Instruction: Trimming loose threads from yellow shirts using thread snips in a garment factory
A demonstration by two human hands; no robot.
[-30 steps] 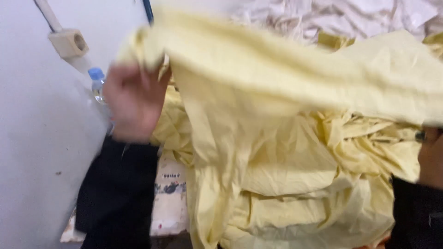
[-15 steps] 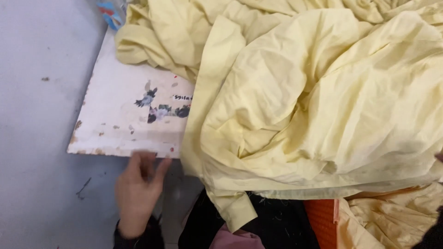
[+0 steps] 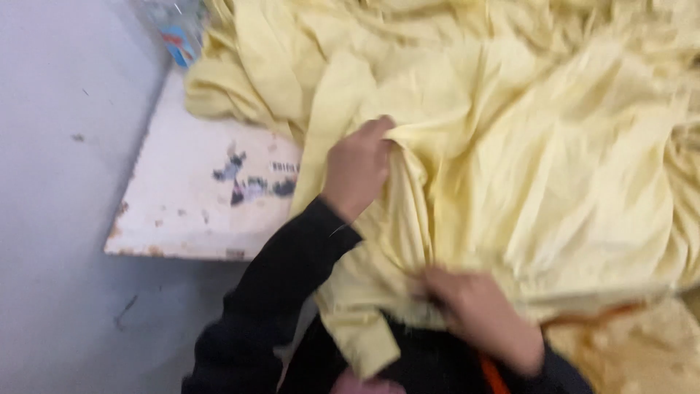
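Pale yellow cloth heaped on worktop, spilling over its near edge | left hand pinches a fold mid-cloth, grip closed on fabric | right hand clutches the hanging hem, nearer the body | bottle at cloth's far-left corner | blurred; nothing blocks either hand

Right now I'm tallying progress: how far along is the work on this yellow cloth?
Early, by the look of it. Done: nothing lies folded or flat that I can see. In hand: the left hand pinches a fold of the pale yellow cloth, and the right hand grips its lower edge. Left: the cloth is crumpled in a heap over the white table.
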